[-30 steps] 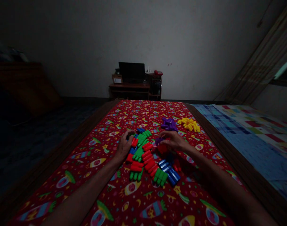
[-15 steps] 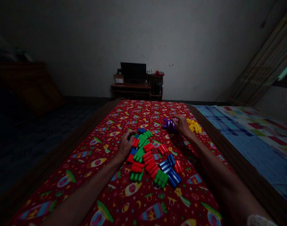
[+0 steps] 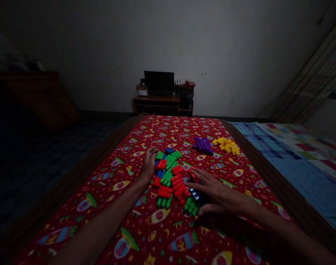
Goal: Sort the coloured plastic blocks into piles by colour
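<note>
A heap of red, green and blue plastic blocks (image 3: pixel 172 178) lies in the middle of a red patterned cloth (image 3: pixel 145 235). My left hand (image 3: pixel 148 165) rests at the heap's left edge, fingers curled against the blocks. My right hand (image 3: pixel 216 193) lies flat over the heap's right side, fingers spread, covering some blue blocks, next to a green block (image 3: pixel 190 206). Farther back sit a small pile of purple blocks (image 3: pixel 203 145) and a pile of yellow blocks (image 3: pixel 226 145), both apart from my hands.
The cloth covers a long wooden-edged surface (image 3: pixel 107 141). A checked blanket (image 3: pixel 303 162) lies to the right. A low desk with a dark screen (image 3: pixel 159 79) stands against the far wall. The floor at left is dark.
My right hand went out to the purple pile, then came back and now lies flat on the right side of the mixed heap. My left hand has stayed at the heap's left edge.
</note>
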